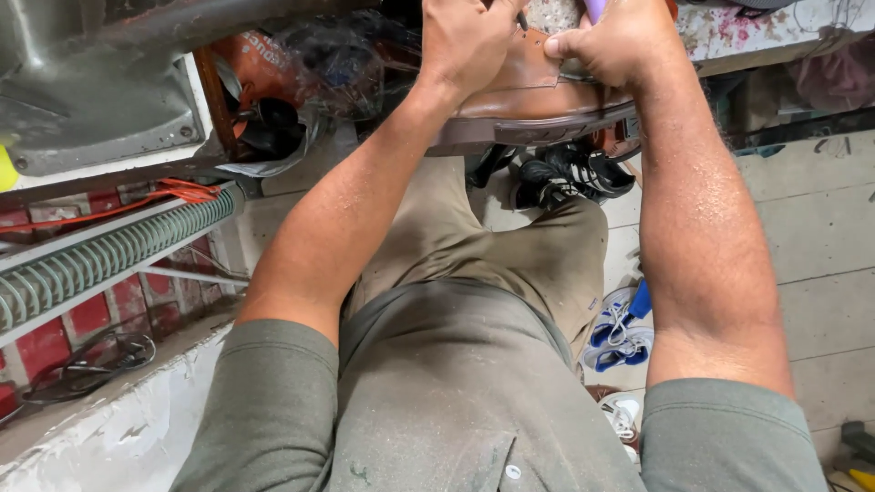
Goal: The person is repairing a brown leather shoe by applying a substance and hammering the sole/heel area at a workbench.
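Note:
A brown leather shoe (529,100) with a dark sole is held up in front of me at the top of the view. My left hand (465,41) grips its upper from the left, with a thin dark tool tip showing by the fingers. My right hand (615,41) presses on the shoe's upper from the right, and a purple handle (594,9) sticks up out of its fist. The top of the shoe is cut off by the frame edge.
Black sports shoes (570,173) lie on the floor beyond my knees, and blue-and-white sneakers (620,328) lie to the right. A metal machine body (91,82) and a green coiled spring (109,255) are at left. Orange cord and plastic bags sit behind.

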